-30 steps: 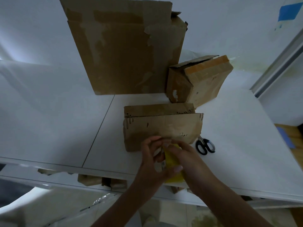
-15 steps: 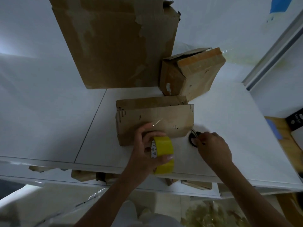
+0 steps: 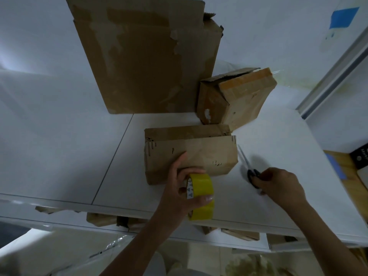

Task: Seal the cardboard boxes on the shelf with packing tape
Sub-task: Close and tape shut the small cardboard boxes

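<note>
At the far left of the white shelf [image 3: 59,148] a tall brown cardboard box with torn paper patches [image 3: 143,56] stands upright against the wall. In front of it, near the middle, lies a low, worn brown cardboard box [image 3: 191,152], and this seems to be the one to seal now.

Our left grip [image 3: 177,194] is clenched around the yellow roll of packing tape [image 3: 201,194]. The thumb lies across the roll and one finger reaches up to the front face of the low box. The roll hangs just in front of this box, above the front edge of the shelf. We cannot tell if a strip is already pulled out.

Further right, a small brown cardboard box with an orange edge [image 3: 237,96] leans tilted, with one flap open. Beside the low box lie the black-handled scissors [image 3: 252,174], a little blurred. Our right grip [image 3: 278,186] grasps them at the handles.

We think some things can go wrong. A loose tape end can stick back on the roll. The light box can slide when only one hand pulls. The blades can also catch its right side, because they lie very near.
</note>
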